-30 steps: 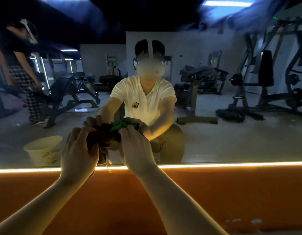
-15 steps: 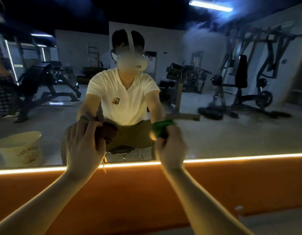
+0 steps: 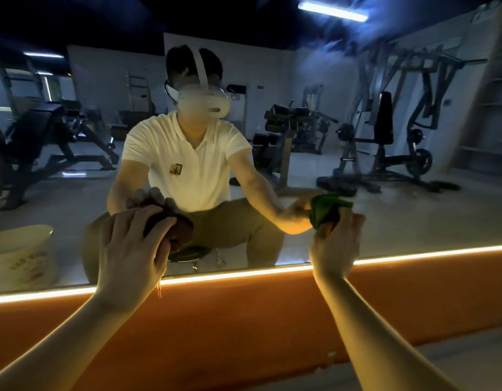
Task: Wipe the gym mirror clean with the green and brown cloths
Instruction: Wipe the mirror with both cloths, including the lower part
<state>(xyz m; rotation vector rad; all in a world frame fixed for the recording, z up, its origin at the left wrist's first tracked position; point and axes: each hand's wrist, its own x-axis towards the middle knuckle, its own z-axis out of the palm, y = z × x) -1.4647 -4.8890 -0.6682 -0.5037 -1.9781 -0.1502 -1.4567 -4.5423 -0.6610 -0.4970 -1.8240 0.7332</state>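
Observation:
The gym mirror [image 3: 399,215] fills the wall ahead, above a lit strip. My left hand [image 3: 131,249] presses a crumpled brown cloth [image 3: 176,230] against the lower glass, fingers spread over it; a loose thread hangs below. Further right, my right hand [image 3: 336,244] grips a bunched green cloth [image 3: 326,208] and holds it to the mirror. Both arms reach forward from the bottom of the view. The mirror shows a seated person in a white shirt with the same cloths.
An orange wall panel [image 3: 230,320] runs under the glowing light strip [image 3: 244,273]. A pale bucket [image 3: 21,255] shows in the reflection at lower left. Weight machines and benches appear reflected behind. Pale floor [image 3: 456,359] lies at lower right.
My hands were together at the centre of the glass; my right hand has swept the green cloth out to the right, while my left hand stays on the brown cloth. The view has shifted right.

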